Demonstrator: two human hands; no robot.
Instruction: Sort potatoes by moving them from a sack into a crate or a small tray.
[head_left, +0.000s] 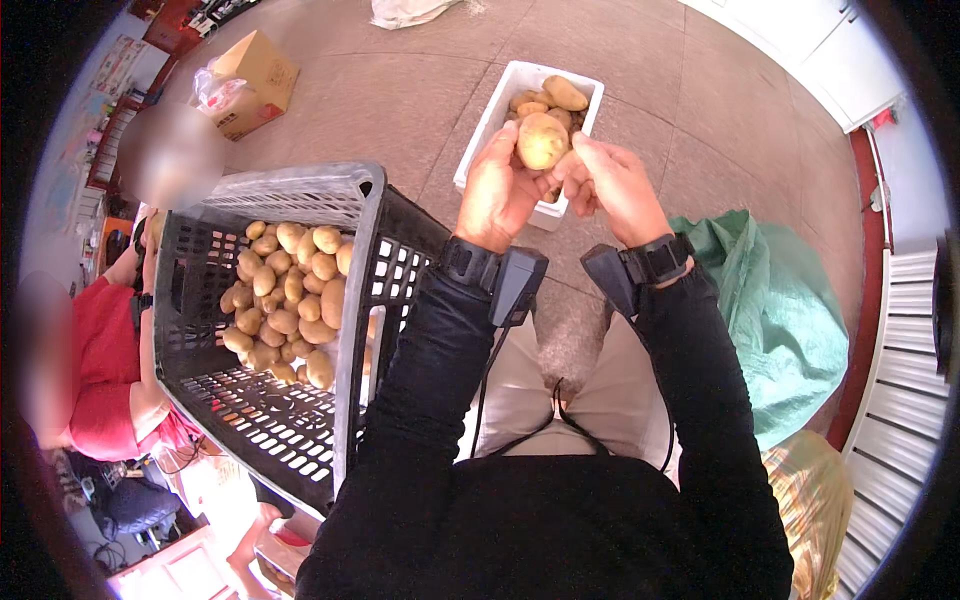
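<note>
My left hand (499, 184) holds a large pale potato (542, 141) over a white foam box (491, 124), its palm under the potato and the thumb at its side. Right beside it, my right hand (616, 184) has curled fingers close to the potato's lower right side; whether they grip anything is hidden. More potatoes (564, 93) lie inside the foam box. To the left, a black plastic crate (360, 247) with openwork walls contains a heap of potatoes (283, 322).
Two people in red (109, 367) are at the left, beyond the crate. A cardboard box (259, 82) with a plastic bag stands at the upper left. A green woven sack (787, 322) lies at the right, near a white radiator (904, 375).
</note>
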